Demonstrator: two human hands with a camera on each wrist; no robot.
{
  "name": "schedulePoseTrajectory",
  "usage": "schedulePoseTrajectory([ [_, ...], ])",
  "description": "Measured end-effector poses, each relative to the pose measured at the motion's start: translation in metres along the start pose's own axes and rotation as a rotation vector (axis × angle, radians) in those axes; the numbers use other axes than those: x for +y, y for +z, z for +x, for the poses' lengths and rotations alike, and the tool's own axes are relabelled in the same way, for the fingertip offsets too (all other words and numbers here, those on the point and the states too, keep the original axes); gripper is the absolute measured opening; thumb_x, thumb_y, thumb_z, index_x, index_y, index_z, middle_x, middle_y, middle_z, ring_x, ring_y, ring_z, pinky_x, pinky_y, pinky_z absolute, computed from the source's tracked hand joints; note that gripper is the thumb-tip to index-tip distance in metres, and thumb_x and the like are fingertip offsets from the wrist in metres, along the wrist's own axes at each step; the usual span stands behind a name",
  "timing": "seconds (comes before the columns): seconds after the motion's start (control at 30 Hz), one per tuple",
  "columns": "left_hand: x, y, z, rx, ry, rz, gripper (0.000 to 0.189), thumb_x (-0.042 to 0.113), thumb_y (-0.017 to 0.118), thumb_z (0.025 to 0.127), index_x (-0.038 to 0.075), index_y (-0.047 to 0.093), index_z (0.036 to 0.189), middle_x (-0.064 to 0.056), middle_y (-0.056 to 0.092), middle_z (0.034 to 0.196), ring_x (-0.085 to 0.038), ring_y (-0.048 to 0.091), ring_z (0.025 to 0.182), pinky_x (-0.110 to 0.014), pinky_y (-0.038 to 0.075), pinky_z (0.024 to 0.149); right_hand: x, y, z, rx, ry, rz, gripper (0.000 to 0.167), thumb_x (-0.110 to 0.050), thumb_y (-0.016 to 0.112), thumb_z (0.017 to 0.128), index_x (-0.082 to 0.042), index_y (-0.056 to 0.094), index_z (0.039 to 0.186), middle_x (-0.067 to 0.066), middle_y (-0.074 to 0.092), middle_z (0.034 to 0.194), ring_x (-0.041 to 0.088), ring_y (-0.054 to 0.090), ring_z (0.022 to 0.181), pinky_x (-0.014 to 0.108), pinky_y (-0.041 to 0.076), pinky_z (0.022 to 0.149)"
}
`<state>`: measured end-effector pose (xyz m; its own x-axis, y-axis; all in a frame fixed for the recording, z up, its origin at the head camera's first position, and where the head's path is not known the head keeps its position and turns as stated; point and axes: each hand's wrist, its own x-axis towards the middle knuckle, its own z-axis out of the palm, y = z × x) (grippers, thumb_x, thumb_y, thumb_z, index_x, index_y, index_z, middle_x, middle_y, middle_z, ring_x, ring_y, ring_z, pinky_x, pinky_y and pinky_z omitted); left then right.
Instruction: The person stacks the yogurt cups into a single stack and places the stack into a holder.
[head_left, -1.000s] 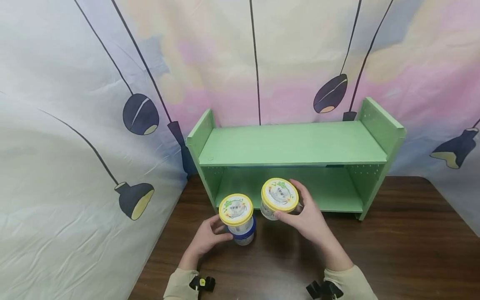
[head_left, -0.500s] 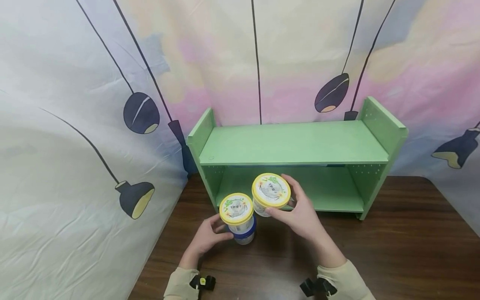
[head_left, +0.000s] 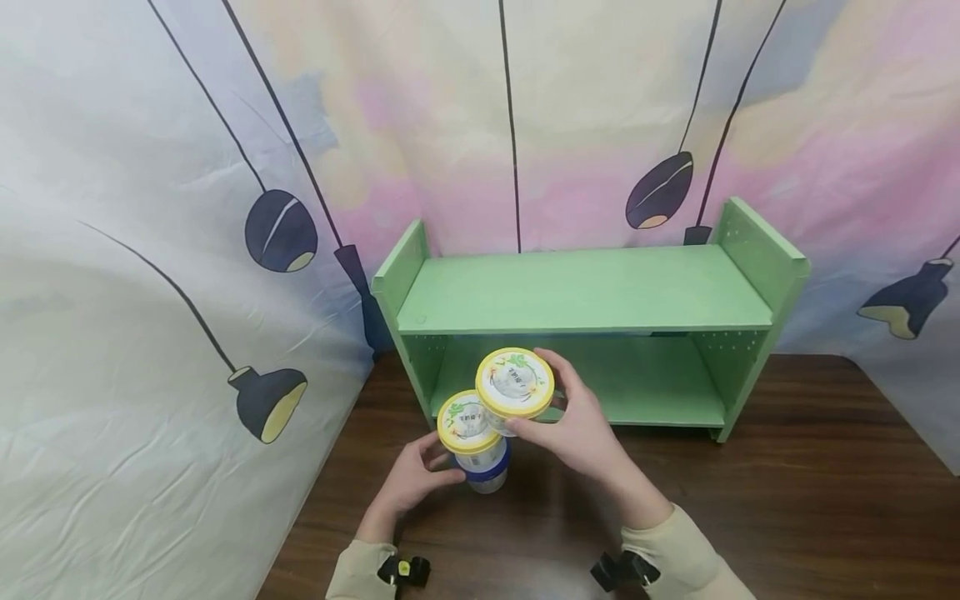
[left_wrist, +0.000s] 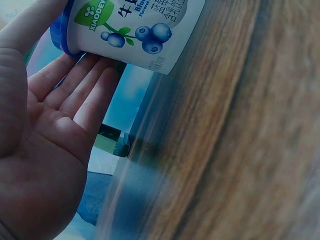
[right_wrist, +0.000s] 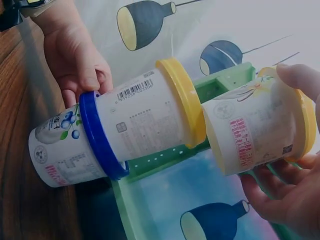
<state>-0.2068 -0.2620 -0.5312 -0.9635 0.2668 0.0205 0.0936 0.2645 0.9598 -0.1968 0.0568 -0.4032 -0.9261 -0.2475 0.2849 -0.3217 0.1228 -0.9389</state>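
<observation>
A white yogurt tub with a blue lid and printed blueberries point(left_wrist: 135, 32) stands upright on the wooden table point(head_left: 540, 525). Stacked on its lid is a yellow-lidded tub point(right_wrist: 147, 112). My left hand point(head_left: 411, 479) holds the blue-lidded tub, thumb at its lid and fingers around the far side. In my right hand point(head_left: 573, 429) is a second yellow-lidded tub point(head_left: 515, 383), gripped at its sides between thumb and fingers. Its base is right at the rim of the stacked yellow lid, offset to the right, as the right wrist view shows.
Behind the tubs stands a green two-tier shelf point(head_left: 585, 287) with raised side panels. Its lower board point(head_left: 645, 383) lies close behind my right hand. A cloth backdrop point(head_left: 450, 125) with painted lamps hangs behind and along the left table edge.
My right hand has moved left with its yellow-lidded tub, from beside the stack to overlapping its top. The left hand and the stack have stayed in place.
</observation>
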Motion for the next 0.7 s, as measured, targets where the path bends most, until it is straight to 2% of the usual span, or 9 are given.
schedulePoseTrajectory([
  [0.17,0.001,0.001,-0.001,-0.002,-0.001,-0.013,0.076,0.015,0.090,0.088,0.006,0.055,0.154,-0.016,0.059,0.153,-0.035,0.057,0.141,-0.046,0.048,0.116,-0.004,0.005,0.005,-0.012,-0.028,-0.042,0.103,-0.033,0.098,0.079,-0.022,0.040,0.162,-0.002,0.062,0.142,0.023,0.057,0.129,0.056,0.051,0.107],
  [0.3,0.002,0.001,-0.002,-0.009,0.007,-0.019,0.075,0.014,0.090,0.088,0.007,0.055,0.154,-0.015,0.060,0.152,-0.035,0.057,0.141,-0.046,0.048,0.116,-0.006,0.010,0.009,-0.031,-0.037,-0.054,0.102,-0.035,0.098,0.078,-0.022,0.041,0.162,-0.002,0.063,0.139,0.022,0.057,0.129,0.059,0.049,0.108],
  [0.7,0.002,0.001,-0.001,-0.011,0.000,-0.025,0.076,0.014,0.090,0.088,0.006,0.054,0.155,-0.016,0.059,0.153,-0.035,0.056,0.142,-0.042,0.049,0.115,-0.013,0.027,0.017,-0.056,0.003,-0.025,0.103,-0.031,0.098,0.079,-0.023,0.040,0.164,-0.001,0.061,0.142,0.022,0.057,0.131,0.055,0.053,0.108],
])
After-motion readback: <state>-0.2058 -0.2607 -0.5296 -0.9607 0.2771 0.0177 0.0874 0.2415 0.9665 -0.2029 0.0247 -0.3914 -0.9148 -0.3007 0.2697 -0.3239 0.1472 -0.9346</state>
